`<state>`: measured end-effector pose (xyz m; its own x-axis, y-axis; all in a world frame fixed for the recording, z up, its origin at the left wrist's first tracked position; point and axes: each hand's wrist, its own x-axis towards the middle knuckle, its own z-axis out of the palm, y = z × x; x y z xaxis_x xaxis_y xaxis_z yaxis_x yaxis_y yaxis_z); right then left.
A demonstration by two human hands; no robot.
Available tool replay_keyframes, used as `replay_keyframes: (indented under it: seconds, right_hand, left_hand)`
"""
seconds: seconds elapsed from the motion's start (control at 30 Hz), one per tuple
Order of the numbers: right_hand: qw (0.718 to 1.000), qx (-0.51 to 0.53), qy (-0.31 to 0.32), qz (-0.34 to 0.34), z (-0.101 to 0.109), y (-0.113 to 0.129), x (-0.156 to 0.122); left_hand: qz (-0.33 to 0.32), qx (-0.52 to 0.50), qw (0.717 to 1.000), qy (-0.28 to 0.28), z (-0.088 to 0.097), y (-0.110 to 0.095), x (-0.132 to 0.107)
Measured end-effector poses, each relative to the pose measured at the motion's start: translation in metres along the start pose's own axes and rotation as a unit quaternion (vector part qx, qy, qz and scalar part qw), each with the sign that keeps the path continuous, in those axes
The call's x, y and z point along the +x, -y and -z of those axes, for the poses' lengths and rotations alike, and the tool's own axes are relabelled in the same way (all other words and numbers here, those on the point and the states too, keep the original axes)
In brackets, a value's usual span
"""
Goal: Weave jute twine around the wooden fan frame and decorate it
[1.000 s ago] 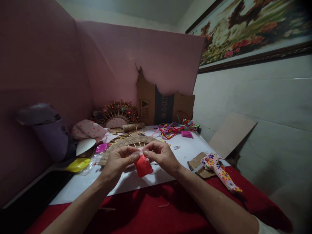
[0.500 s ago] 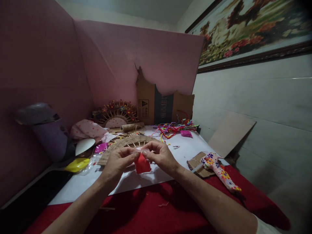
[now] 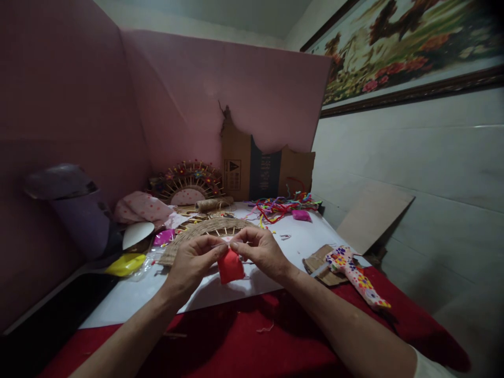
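Note:
Between both hands hangs a small red packet [image 3: 231, 266], pinched along its clear top edge. My left hand [image 3: 197, 257] grips the left side of that edge with thumb and forefinger. On the other side my right hand [image 3: 258, 252] pinches it the same way, its fingertips close to the left ones. Just behind the hands lies a woven twine arch [image 3: 185, 240] with pale sticks along its inner edge; the hands hide part of it. Similar packets lie about: a magenta one [image 3: 164, 238] and a yellow one [image 3: 125, 264] at left.
A glue gun with a flowered cover [image 3: 357, 275] rests on cardboard [image 3: 323, 257] at right. Colourful pipe cleaners [image 3: 275, 207], a magenta packet [image 3: 301, 216] and a twine roll [image 3: 212, 204] lie behind. A decorated arch [image 3: 192, 178] stands at the back; a dark flat object [image 3: 59, 310] lies front left.
The red packet hangs slightly lower and shows a little more of its face. Both hands keep their pinch in almost the same place.

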<state>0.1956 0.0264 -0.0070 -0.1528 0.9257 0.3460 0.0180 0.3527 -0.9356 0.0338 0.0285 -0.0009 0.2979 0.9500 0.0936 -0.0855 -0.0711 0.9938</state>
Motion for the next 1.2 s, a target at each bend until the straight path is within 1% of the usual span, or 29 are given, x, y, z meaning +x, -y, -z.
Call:
replay_keyframes:
  seconds: [0.27,0.5,0.7,0.83,0.93,1.0,1.07,1.2]
  right_hand:
    - [1.0,0.006,0.01,0.011,-0.0003,-0.0029,-0.0008]
    - [1.0,0.005,0.014,0.025,-0.0021,-0.0023,-0.0013]
    - [1.0,-0.003,0.002,0.028,-0.0033,-0.0032,-0.0021]
    - [1.0,0.007,0.013,0.019,-0.002,-0.0046,-0.0002]
    - [1.0,0.005,-0.002,0.025,-0.0006,-0.0061,0.0012]
    - [1.0,0.004,-0.004,0.028,-0.0004,-0.0067,0.0015]
    - [1.0,0.008,0.008,0.029,-0.0007,-0.0069,0.0012]
    - [0.999,0.027,0.022,0.022,-0.0017,-0.0061,0.0002]
  left_hand:
    - [-0.021,0.031,0.999,0.005,0.0003,0.001,-0.0011]
    - [-0.043,0.037,0.998,0.009,0.0,0.0024,-0.0001]
    - [-0.064,0.049,0.997,0.001,-0.0013,0.003,0.0011]
    - [-0.04,0.033,0.998,-0.025,-0.0009,0.0004,-0.0004]
    - [-0.011,0.012,0.999,-0.043,-0.0004,-0.0016,-0.0015]
    - [0.0,0.01,1.0,-0.028,0.0001,-0.0019,-0.0012]
    - [0.003,0.016,1.0,-0.012,0.0006,-0.0014,-0.0004]
    - [-0.015,0.025,1.0,-0.005,0.001,-0.0003,0.0009]
